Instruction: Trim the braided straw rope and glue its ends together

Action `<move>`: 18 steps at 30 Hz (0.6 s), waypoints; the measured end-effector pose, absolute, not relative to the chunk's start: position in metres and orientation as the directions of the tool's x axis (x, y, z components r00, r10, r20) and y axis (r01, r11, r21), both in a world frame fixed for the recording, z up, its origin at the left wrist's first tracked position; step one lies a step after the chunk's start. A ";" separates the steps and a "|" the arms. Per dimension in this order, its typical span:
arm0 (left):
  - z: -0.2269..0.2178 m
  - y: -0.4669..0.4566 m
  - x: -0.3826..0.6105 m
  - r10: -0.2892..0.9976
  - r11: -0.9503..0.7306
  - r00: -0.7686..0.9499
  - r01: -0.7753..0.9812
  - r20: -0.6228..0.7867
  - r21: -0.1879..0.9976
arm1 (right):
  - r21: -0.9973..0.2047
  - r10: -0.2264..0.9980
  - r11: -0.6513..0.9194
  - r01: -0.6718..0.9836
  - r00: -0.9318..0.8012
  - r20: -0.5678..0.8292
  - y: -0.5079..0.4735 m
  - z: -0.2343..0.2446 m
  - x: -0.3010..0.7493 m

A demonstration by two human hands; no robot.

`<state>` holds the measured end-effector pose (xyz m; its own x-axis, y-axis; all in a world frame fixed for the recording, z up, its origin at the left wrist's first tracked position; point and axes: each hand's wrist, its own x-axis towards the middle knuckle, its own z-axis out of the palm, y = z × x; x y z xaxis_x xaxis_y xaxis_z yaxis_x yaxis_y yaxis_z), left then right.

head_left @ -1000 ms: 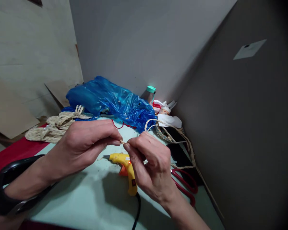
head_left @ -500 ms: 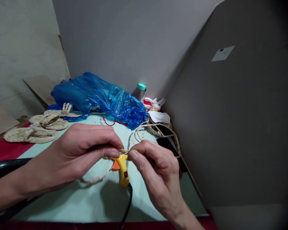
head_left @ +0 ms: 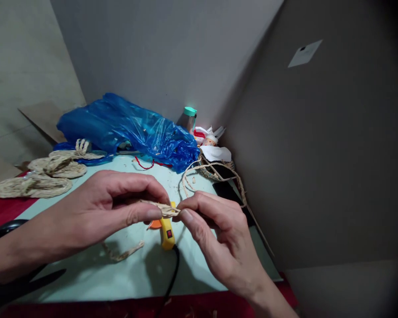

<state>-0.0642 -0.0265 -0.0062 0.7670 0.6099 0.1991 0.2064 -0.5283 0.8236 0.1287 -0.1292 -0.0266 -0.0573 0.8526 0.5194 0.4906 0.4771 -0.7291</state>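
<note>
Between my two hands is a small coiled piece of straw cord (head_left: 167, 210), pale and braided-looking. My left hand (head_left: 119, 203) pinches its left end between thumb and fingers. With thumb and forefinger, my right hand (head_left: 215, 229) grips the other end, the tips close to the left hand's. Below and behind the piece, a yellow glue gun (head_left: 167, 236) with an orange trigger lies on the pale green board (head_left: 126, 282), partly hidden by the hands. Its black cable runs toward the front edge. A short loose length of cord (head_left: 129, 252) rests under my left wrist.
Woven straw sandals (head_left: 33, 185) lie at the left on red cloth. A blue plastic bag (head_left: 129, 126) spreads along the back, near a bottle with a green lid (head_left: 189, 115). Looped cord (head_left: 215, 164) and a black phone-like slab (head_left: 227, 192) are at right. Black scissors (head_left: 36, 280) sit front left.
The view has shifted slightly, so the background sits further left and higher. The cord piece has turned between my fingers and shows more of its strands. Both hands keep their pinch.
</note>
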 end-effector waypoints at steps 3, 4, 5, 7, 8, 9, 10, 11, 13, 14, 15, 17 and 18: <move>-0.006 -0.026 -0.060 0.589 -0.551 0.785 0.218 0.190 0.805 | -0.725 0.846 0.486 0.488 -0.052 0.531 -0.130 -0.027 0.130; -0.006 -0.026 -0.059 0.572 -0.568 0.793 0.197 0.212 0.799 | -0.726 0.845 0.487 0.487 -0.050 0.533 -0.131 -0.027 0.131; -0.006 -0.026 -0.058 0.552 -0.584 0.800 0.170 0.235 0.794 | -0.727 0.846 0.485 0.487 -0.048 0.532 -0.131 -0.028 0.132; -0.007 -0.026 -0.057 0.518 -0.603 0.813 0.128 0.265 0.788 | -0.733 0.853 0.473 0.490 -0.046 0.520 -0.131 -0.029 0.134; -0.008 -0.026 -0.057 0.509 -0.605 0.819 0.120 0.266 0.787 | -0.739 0.859 0.463 0.489 -0.042 0.510 -0.131 -0.030 0.135; -0.008 -0.027 -0.057 0.505 -0.605 0.823 0.123 0.259 0.787 | -0.747 0.865 0.453 0.487 -0.038 0.500 -0.132 -0.031 0.136; -0.008 -0.028 -0.058 0.506 -0.609 0.823 0.130 0.258 0.782 | -0.754 0.870 0.445 0.483 -0.034 0.492 -0.132 -0.032 0.137; -0.008 -0.029 -0.059 0.511 -0.618 0.819 0.140 0.260 0.774 | -0.761 0.874 0.439 0.478 -0.030 0.485 -0.132 -0.032 0.138; -0.007 -0.030 -0.060 0.524 -0.628 0.813 0.167 0.253 0.760 | -0.761 0.871 0.446 0.471 -0.033 0.490 -0.133 -0.032 0.139; -0.006 -0.030 -0.060 0.530 -0.623 0.814 0.181 0.240 0.761 | -0.754 0.866 0.454 0.474 -0.036 0.499 -0.133 -0.031 0.139; -0.006 -0.030 -0.060 0.535 -0.613 0.814 0.190 0.226 0.767 | -0.744 0.860 0.462 0.482 -0.038 0.509 -0.133 -0.030 0.138; -0.006 -0.030 -0.060 0.539 -0.576 0.820 0.189 0.195 0.795 | -0.720 0.846 0.473 0.507 -0.035 0.531 -0.134 -0.029 0.137; -0.006 -0.031 -0.059 0.540 -0.558 0.820 0.180 0.190 0.810 | -0.708 0.839 0.478 0.521 -0.031 0.543 -0.134 -0.029 0.136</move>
<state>-0.0591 -0.0306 -0.0061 0.8197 0.5403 0.1902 0.1795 -0.5578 0.8103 0.1364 -0.1341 -0.0288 -0.0310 0.8390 0.5433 0.5207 0.4776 -0.7077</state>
